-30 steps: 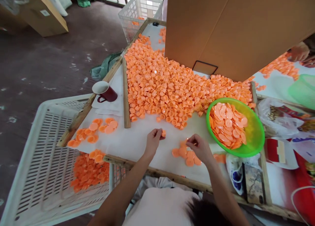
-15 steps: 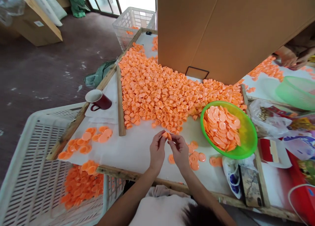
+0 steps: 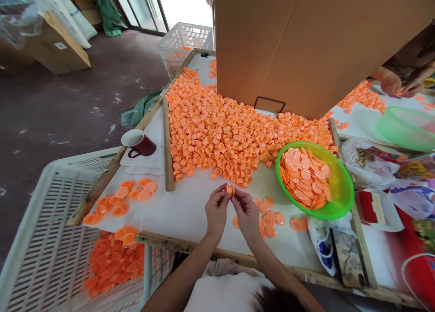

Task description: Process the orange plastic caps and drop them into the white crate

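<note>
so the left hand (image 3: 216, 210) and right hand (image 3: 247, 212) have thumbs and fingertips pinching one small orange piece (image 3: 230, 192) between them, held just above the white tabletop (image 3: 183, 212). looks like a cup with a wider rim or disc on it; too small to tell if it's fully seated, so i'd call this one partway at best.

right by the right hand there's a scatter of flat discs (image 3: 269, 218), and past those a green bowl (image 3: 342, 189) with a big pile of discs (image 3: 302, 176). ahead of the hands is a huge heap of cups (image 3: 217, 130), so my guess is loads left.

off to the left, a loose cluster of orange pieces (image 3: 117, 202) sits near the table edge, with more orange pieces (image 3: 117, 260) down in the white crate (image 3: 47, 226). i'd guess those are done, but can't be sure.
</note>
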Action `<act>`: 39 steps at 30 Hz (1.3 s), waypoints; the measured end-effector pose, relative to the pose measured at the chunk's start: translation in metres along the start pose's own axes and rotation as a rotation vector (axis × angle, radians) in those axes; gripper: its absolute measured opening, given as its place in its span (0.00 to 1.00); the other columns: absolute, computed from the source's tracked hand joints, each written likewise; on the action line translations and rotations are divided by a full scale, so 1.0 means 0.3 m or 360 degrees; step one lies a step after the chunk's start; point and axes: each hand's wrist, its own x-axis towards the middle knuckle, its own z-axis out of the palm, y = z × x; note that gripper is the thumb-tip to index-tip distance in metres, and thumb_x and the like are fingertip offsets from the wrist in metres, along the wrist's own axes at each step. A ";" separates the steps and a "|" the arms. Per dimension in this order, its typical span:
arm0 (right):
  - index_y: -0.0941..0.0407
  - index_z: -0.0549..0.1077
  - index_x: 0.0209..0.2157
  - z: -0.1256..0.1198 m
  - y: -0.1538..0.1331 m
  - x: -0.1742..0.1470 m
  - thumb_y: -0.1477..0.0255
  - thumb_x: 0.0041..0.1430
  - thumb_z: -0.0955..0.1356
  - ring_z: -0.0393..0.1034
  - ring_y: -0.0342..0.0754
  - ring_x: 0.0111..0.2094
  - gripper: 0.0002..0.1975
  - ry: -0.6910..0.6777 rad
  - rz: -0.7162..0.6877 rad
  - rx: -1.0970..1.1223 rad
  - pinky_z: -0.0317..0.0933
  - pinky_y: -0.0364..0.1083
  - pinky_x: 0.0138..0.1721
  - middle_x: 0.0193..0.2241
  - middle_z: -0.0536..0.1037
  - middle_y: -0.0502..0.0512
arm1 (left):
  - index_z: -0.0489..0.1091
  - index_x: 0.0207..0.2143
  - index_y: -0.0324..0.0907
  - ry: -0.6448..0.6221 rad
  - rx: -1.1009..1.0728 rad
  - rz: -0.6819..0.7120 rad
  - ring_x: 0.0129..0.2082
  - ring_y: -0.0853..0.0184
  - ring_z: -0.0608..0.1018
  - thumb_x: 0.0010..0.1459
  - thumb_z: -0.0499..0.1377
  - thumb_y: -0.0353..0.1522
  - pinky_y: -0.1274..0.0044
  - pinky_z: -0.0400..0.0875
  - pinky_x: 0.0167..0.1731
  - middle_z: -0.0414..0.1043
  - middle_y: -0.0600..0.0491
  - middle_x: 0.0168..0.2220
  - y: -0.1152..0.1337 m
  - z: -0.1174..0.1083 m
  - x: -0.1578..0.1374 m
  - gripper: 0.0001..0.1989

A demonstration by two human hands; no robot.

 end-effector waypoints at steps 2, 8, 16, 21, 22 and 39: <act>0.54 0.73 0.43 -0.011 -0.005 0.007 0.69 0.55 0.67 0.71 0.49 0.44 0.13 -0.0006 0.0023 -0.0041 0.64 0.52 0.48 0.42 0.77 0.56 | 0.74 0.31 0.41 -0.0042 0.0013 -0.0019 0.47 0.62 0.73 0.52 0.62 0.35 0.70 0.68 0.49 0.71 0.48 0.47 0.004 -0.006 -0.002 0.06; 0.54 0.73 0.32 -0.065 -0.004 0.055 0.72 0.46 0.72 0.69 0.45 0.33 0.09 -0.0023 0.0109 0.0056 0.66 0.46 0.38 0.30 0.74 0.50 | 0.74 0.36 0.42 -0.0399 -0.0008 -0.0167 0.44 0.63 0.74 0.56 0.58 0.36 0.71 0.67 0.48 0.73 0.49 0.43 0.038 -0.023 -0.009 0.09; 0.52 0.71 0.37 -0.102 -0.008 0.074 0.71 0.49 0.71 0.67 0.44 0.37 0.11 -0.0445 0.0105 0.0102 0.64 0.45 0.38 0.36 0.71 0.51 | 0.73 0.32 0.41 -0.0570 0.0118 0.0014 0.41 0.64 0.70 0.58 0.55 0.39 0.73 0.68 0.42 0.64 0.49 0.39 0.065 -0.034 0.011 0.12; 0.53 0.70 0.33 -0.097 -0.038 0.076 0.70 0.46 0.74 0.67 0.44 0.32 0.12 -0.0500 0.0094 0.0106 0.63 0.44 0.36 0.29 0.71 0.48 | 0.69 0.37 0.41 -0.0649 0.0022 0.0094 0.36 0.66 0.69 0.57 0.56 0.37 0.75 0.66 0.37 0.62 0.51 0.36 0.097 -0.044 -0.009 0.09; 0.53 0.70 0.33 -0.095 -0.042 0.076 0.69 0.46 0.74 0.66 0.44 0.32 0.12 -0.0516 0.0106 0.0113 0.63 0.44 0.35 0.29 0.71 0.48 | 0.68 0.36 0.41 -0.0651 0.0018 0.0092 0.35 0.66 0.68 0.57 0.56 0.37 0.76 0.66 0.36 0.62 0.52 0.35 0.104 -0.046 -0.011 0.08; 0.54 0.68 0.35 -0.065 0.011 0.031 0.70 0.47 0.72 0.67 0.44 0.32 0.13 -0.0380 0.0033 -0.0172 0.65 0.45 0.34 0.30 0.72 0.49 | 0.66 0.26 0.40 -0.0455 0.0019 -0.0234 0.27 0.70 0.65 0.57 0.55 0.38 0.78 0.61 0.29 0.62 0.56 0.24 0.072 -0.027 -0.015 0.11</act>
